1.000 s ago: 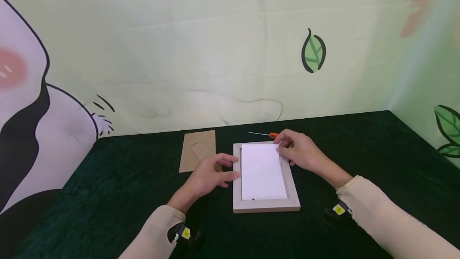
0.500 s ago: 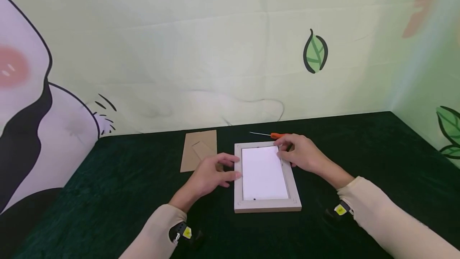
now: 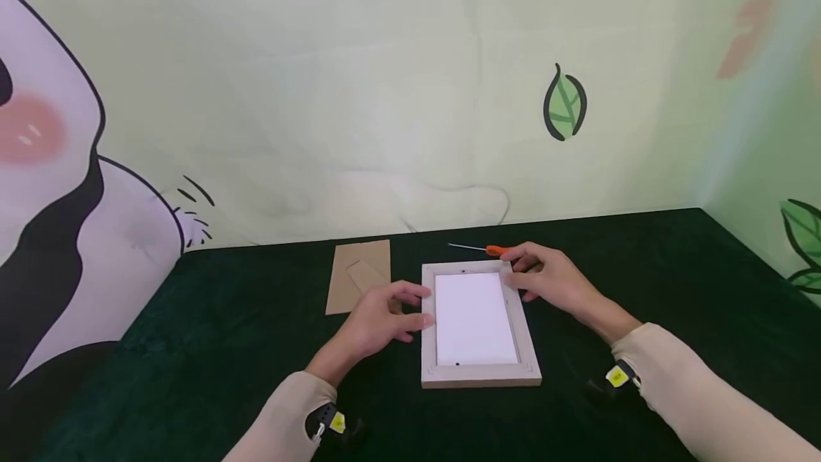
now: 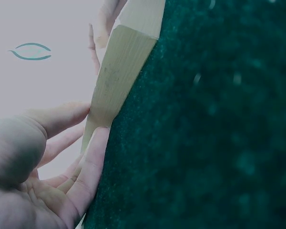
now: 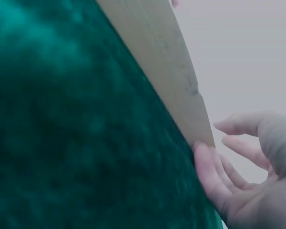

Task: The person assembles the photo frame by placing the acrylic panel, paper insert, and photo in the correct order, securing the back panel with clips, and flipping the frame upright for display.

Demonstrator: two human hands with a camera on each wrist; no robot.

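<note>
From the head view, a pale wooden picture frame (image 3: pixel 479 373) lies flat on the dark green bench (image 3: pixel 224 334), with a white sheet (image 3: pixel 474 318) set inside it. The left hand (image 3: pixel 378 319) rests against the frame's left rail, thumb and fingertips touching its outer edge, fingers gently bent but not wrapped round anything. The right hand (image 3: pixel 551 280) sits at the frame's far right corner, fingers laid over the rail and loosely extended. The frame thus lies between the two hands, in contact with both. Just beyond the right hand's fingers lies a small screwdriver with an orange handle (image 3: pixel 492 250). Beyond the left hand, a brown cardboard backing (image 3: pixel 353 273) lies flat, near but apart from the frame.

In the left wrist view, the frame's edge (image 4: pixel 114 81) stands just ahead of the left hand (image 4: pixel 47 162); one finger lies along its base against the green cloth, the others spread loosely.

In the right wrist view, the frame's side (image 5: pixel 167 71) runs just ahead of the right hand (image 5: pixel 248 162); one fingertip seems to touch its lower edge, though the picture is blurred.
</note>
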